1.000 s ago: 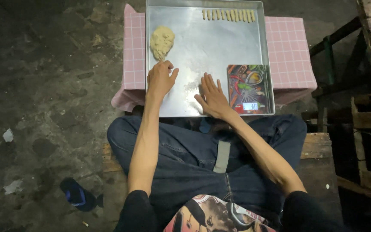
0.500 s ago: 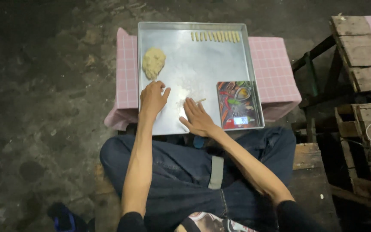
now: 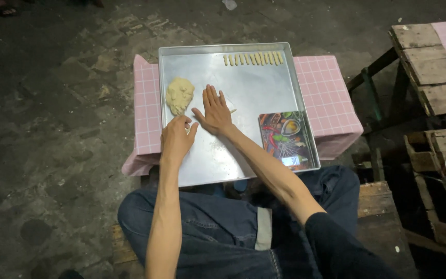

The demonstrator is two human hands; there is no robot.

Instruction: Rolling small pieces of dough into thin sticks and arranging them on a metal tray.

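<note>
A large metal tray [image 3: 256, 82] lies on a small table with a pink checked cloth [image 3: 323, 90]. My right hand [image 3: 213, 111] presses flat, fingers spread, on the tray's middle, with a thin piece of dough [image 3: 232, 110] poking out beside it. My left hand [image 3: 176, 138] rests on the tray's near left part, fingers loosely curled and holding nothing visible. A lump of pale dough [image 3: 179, 95] sits just beyond it. A row of several short dough sticks [image 3: 253, 59] lines the far edge.
A small kitchen scale [image 3: 286, 139] with a colourful top sits on the tray's near right corner. Wooden crates and a bench [image 3: 432, 67] stand to the right. Dark rough ground surrounds the table. My knees in blue jeans [image 3: 218, 232] are under the tray's near edge.
My right hand has slid forward and left to the tray's middle. My left hand stays near the tray's left side. The view has shifted with my head.
</note>
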